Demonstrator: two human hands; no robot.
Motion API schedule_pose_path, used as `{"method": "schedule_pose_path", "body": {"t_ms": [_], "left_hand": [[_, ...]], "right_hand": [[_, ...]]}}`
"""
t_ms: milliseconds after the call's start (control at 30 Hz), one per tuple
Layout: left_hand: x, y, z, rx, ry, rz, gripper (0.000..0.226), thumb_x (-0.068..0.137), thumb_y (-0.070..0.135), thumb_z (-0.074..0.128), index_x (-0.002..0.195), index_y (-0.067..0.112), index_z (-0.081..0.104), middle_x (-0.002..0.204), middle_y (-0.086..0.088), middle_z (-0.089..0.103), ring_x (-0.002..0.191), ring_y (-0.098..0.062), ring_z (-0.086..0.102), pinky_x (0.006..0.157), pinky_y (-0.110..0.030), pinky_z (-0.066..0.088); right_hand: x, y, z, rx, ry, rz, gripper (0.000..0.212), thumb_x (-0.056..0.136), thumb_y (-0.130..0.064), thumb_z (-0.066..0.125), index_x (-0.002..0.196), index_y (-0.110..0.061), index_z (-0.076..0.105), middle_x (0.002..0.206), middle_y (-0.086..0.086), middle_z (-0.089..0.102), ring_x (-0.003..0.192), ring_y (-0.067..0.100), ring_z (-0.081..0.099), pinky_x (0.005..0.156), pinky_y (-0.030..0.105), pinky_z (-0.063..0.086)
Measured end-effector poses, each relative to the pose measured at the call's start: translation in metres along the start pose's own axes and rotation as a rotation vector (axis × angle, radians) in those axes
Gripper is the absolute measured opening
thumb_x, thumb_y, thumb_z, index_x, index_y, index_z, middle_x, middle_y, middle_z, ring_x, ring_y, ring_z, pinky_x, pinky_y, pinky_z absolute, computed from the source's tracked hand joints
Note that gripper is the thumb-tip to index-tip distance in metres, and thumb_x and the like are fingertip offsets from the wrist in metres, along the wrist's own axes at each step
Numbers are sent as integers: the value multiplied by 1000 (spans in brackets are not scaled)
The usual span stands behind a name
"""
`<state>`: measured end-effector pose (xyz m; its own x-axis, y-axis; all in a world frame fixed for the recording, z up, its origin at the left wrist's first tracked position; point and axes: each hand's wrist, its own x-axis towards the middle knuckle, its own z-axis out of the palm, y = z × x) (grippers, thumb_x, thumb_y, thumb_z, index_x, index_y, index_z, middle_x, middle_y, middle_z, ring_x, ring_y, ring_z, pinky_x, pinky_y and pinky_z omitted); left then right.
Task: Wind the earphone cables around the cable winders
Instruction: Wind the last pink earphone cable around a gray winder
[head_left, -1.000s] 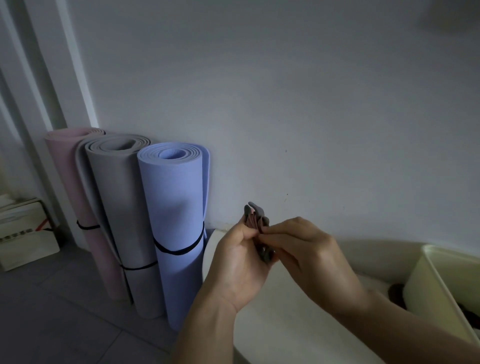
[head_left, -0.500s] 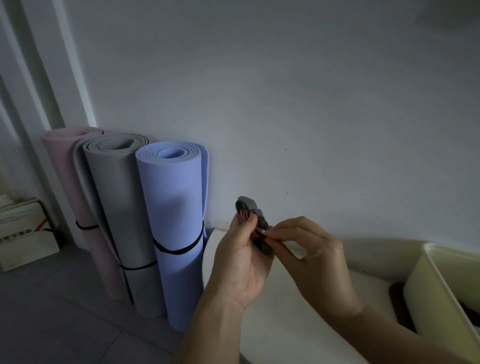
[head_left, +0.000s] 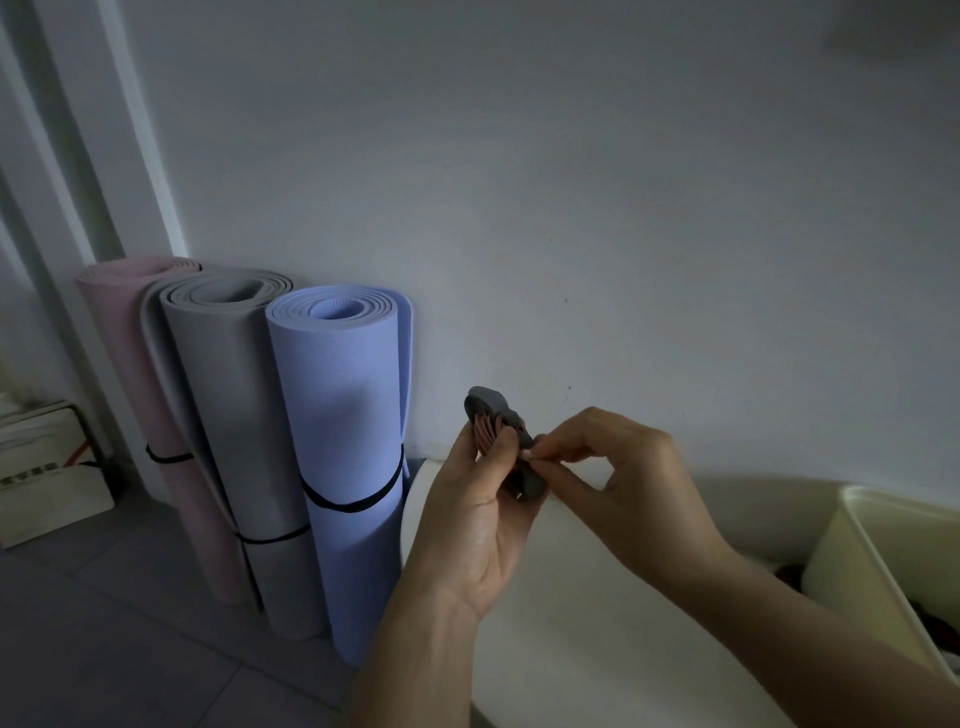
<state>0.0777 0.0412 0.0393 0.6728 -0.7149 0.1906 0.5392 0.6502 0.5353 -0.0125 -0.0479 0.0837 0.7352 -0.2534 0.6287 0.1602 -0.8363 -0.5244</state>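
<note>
Left hand (head_left: 470, 525): raised above the table's left end, palm toward the camera; thumb laid across the cable winder, fingers curled behind it, gripping it.
Cable winder (head_left: 491, 408): dark grey, soft-looking, with rounded flaps; held roughly upright, its top standing clear of the left thumb, its lower end showing between the two hands.
Earphone cable (head_left: 485, 435): pinkish strands lying side by side in the winder's middle, partly hidden by the thumb.
Right hand (head_left: 631, 486): thumb and forefinger pinched together at the winder's right edge, other fingers curled; what lay between the tips could not be told.
Table (head_left: 597, 623): white, rounded at its left corner, set against the wall, below both hands.
Bin (head_left: 878, 551): cream plastic, on the table's right end, its contents dark and unclear.
Box (head_left: 49, 467): pale, on the floor at far left.
Pink mat (head_left: 122, 374): rolled, upright against the wall.
Grey mat (head_left: 239, 426): rolled, upright, touching the pink one, black strap around it.
Lilac mat (head_left: 345, 447): rolled, upright, just beside the table, black strap around it.
Wall (head_left: 571, 208): plain white, dimly lit.
Floor (head_left: 104, 639): grey tiles.
</note>
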Motion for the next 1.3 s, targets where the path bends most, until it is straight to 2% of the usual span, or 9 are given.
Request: {"method": "schedule_pose_path", "body": {"t_ms": [67, 167, 267, 400, 567, 767, 900, 1000, 1300], "left_hand": [[-1, 0, 2, 24, 20, 0, 19, 82, 8, 66, 98, 5, 56, 80, -7, 58, 90, -25, 54, 83, -30, 55], [-2, -1, 5, 77, 64, 36, 13, 83, 4, 60, 95, 7, 56, 76, -5, 59, 80, -19, 59, 88, -37, 53], [-1, -2, 4, 102, 89, 80, 22, 78, 3, 64, 98, 9, 56, 85, -7, 56, 87, -21, 57, 94, -42, 51], [-2, -4, 5, 163, 84, 106, 25, 75, 9, 61, 100, 12, 56, 88, -3, 53, 87, -16, 57, 70, -30, 53], [-3, 3, 6, 123, 65, 89, 33, 73, 8, 61, 105, 15, 58, 88, 3, 60, 94, -14, 62, 89, -30, 53], [-5, 3, 10, 76, 120, 93, 33, 68, 2, 56, 95, 18, 65, 82, 3, 64, 98, -15, 65, 85, -29, 51], [-7, 3, 15, 39, 169, 115, 47, 69, -6, 53, 110, 18, 60, 74, 4, 66, 104, -16, 64, 81, -26, 52], [-8, 4, 16, 23, 196, 113, 49, 78, -16, 51, 112, 19, 59, 77, 4, 70, 103, -17, 66, 76, -25, 56], [-6, 6, 14, 116, 124, 121, 37, 69, -2, 56, 101, 14, 62, 90, -3, 63, 90, -17, 66, 76, -27, 58]], "right_hand": [[-1, 0, 0, -33, -32, -40, 11, 78, -13, 76, 79, -22, 70, 78, -12, 67, 77, 3, 61, 70, 15, 49], [-2, -7, 1, 102, -38, 175, 16, 78, -17, 75, 73, -30, 65, 77, -13, 68, 75, 4, 63, 68, 15, 50], [-2, -11, 6, 208, -52, 333, 15, 80, -16, 73, 74, -28, 67, 75, -15, 69, 68, 0, 64, 63, 13, 49], [4, -10, 7, 438, -121, 547, 9, 80, -16, 74, 78, -10, 67, 64, -2, 68, 57, 7, 61, 57, 16, 50], [10, -8, 1, 533, -131, 632, 6, 80, -8, 72, 74, -8, 70, 64, 4, 69, 59, 11, 61, 60, 20, 51], [16, -5, -1, 908, -232, 976, 22, 80, -1, 68, 61, -10, 69, 61, 4, 60, 51, 9, 52, 50, 17, 48], [15, -8, 3, 1087, -193, 1161, 24, 82, 3, 61, 60, -4, 68, 54, 4, 56, 45, 8, 50, 44, 15, 46], [17, -11, 7, 1142, -161, 1198, 13, 82, 4, 60, 70, -1, 64, 53, 4, 55, 43, 7, 49, 42, 14, 45], [26, -4, 4, 1093, -111, 1085, 17, 81, 9, 61, 70, -4, 63, 60, 5, 60, 47, 8, 57, 48, 15, 50]]}}
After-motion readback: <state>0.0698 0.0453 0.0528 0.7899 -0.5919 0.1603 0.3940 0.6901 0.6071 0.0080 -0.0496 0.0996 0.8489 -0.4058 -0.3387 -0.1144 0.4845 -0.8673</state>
